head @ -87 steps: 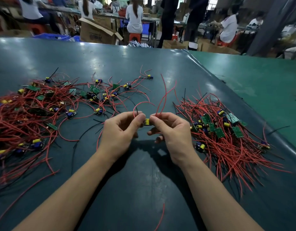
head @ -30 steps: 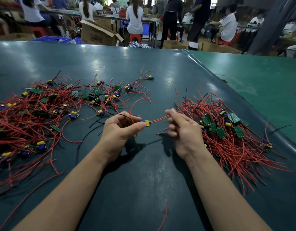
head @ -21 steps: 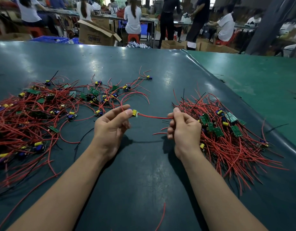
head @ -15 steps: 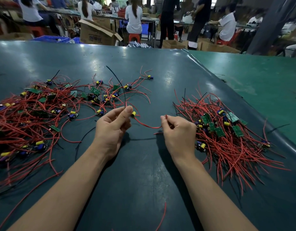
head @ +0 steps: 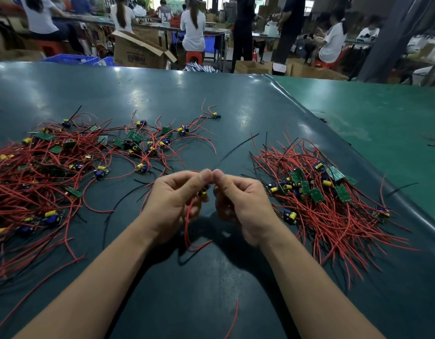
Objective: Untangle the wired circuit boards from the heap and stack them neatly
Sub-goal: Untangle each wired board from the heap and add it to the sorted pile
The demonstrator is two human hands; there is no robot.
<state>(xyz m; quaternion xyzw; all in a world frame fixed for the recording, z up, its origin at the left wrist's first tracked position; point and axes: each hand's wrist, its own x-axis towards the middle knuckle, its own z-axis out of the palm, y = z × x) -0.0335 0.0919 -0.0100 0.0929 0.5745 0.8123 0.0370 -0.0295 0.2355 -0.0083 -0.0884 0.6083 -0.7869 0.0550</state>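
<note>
Together, the left hand (head: 173, 201) and right hand (head: 241, 204) pinch one small circuit board (head: 203, 192) between closed fingers above the table (head: 211, 302), midway between the tangled heap (head: 52, 172) and the sorted pile (head: 329, 204)

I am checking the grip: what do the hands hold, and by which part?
Both hands, left and right, hold one small wired board between them, pinching its wires at the fingertips; its red wires hang below.
</note>
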